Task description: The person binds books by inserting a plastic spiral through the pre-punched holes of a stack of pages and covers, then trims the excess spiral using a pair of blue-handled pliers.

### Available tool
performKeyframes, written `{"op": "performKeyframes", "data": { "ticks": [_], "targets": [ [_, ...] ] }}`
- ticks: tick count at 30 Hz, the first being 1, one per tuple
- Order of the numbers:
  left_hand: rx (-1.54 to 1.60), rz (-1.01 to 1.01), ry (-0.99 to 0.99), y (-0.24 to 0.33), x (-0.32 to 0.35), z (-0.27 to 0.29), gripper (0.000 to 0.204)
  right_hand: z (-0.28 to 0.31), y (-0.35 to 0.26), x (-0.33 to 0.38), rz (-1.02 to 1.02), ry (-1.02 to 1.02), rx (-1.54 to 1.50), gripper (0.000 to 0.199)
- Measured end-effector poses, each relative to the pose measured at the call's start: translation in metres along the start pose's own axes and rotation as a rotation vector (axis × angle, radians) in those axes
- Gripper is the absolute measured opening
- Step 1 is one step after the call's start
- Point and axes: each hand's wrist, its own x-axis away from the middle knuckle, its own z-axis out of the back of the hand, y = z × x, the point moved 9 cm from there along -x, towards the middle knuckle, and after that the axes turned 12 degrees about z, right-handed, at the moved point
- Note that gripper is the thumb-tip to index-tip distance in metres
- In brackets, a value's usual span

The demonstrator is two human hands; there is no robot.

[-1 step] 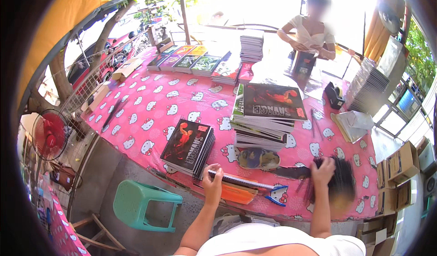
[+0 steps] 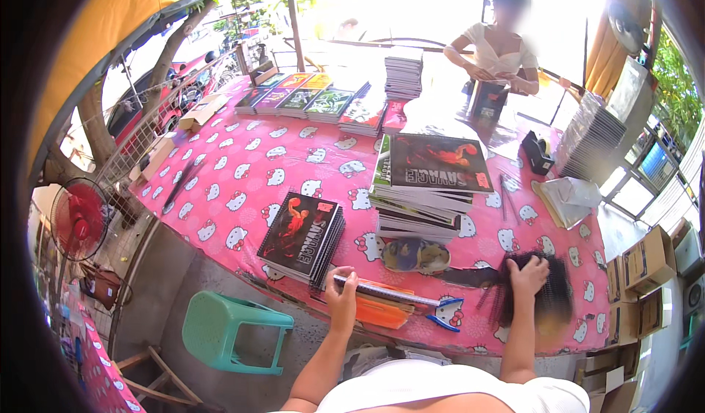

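My left hand (image 2: 342, 287) is closed around the left end of a thin notebook (image 2: 385, 293), which is seen nearly edge-on at the table's front edge. Below that notebook lie orange sheets or covers (image 2: 382, 314). Beside its right end is a blue-handled tool, probably pliers (image 2: 446, 315). My right hand (image 2: 527, 275) rests with spread fingers on a heap of black spiral binding coils (image 2: 547, 295), blurred in part. Just left of my left hand stands a stack of black-covered spiral notebooks (image 2: 301, 233).
A taller stack of notebooks (image 2: 433, 163) stands mid-table, with a patterned pouch-like item (image 2: 415, 255) before it. A tape dispenser (image 2: 538, 154) sits at right. Across the table a person (image 2: 499, 53) handles a dark book. A green stool (image 2: 231, 332) stands front left.
My right hand has shifted slightly to the right over the black coils, its fingers stretched a little farther. My left hand keeps its hold on the notebook.
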Motion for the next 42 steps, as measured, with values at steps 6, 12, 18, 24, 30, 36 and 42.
{"op": "performKeyframes", "data": {
  "ticks": [6, 12, 18, 24, 30, 36, 42],
  "targets": [
    [0.057, 0.014, 0.086, 0.005, 0.022, 0.008, 0.017, -0.052, 0.097, -0.025, -0.056, -0.108, 0.101, 0.031],
    [-0.295, -0.384, 0.271, 0.05, 0.046, 0.003, 0.052, -0.038, 0.099, -0.028, 0.059, -0.098, 0.028, 0.034],
    [-1.101, -0.85, 0.016, 0.09, 0.109, -0.109, 0.065, 0.016, -0.063, 0.0, 0.475, -0.142, -0.066, 0.026],
    [-1.095, -0.804, -0.378, 0.043, 0.101, -0.133, 0.036, 0.028, -0.162, 0.067, 0.461, -0.377, -1.14, 0.011],
    [-0.809, -0.801, -0.328, 0.06, 0.101, -0.124, 0.013, 0.002, -0.145, 0.066, 0.197, -0.386, -1.359, 0.011],
    [-0.806, -0.798, -0.304, 0.055, 0.099, -0.121, 0.014, 0.017, -0.175, 0.072, 0.596, -0.426, -1.161, 0.011],
    [-0.749, -0.763, -0.313, 0.055, 0.095, -0.122, 0.013, -0.012, -0.16, 0.066, 0.24, -0.679, -1.412, 0.011]
  ]
}}
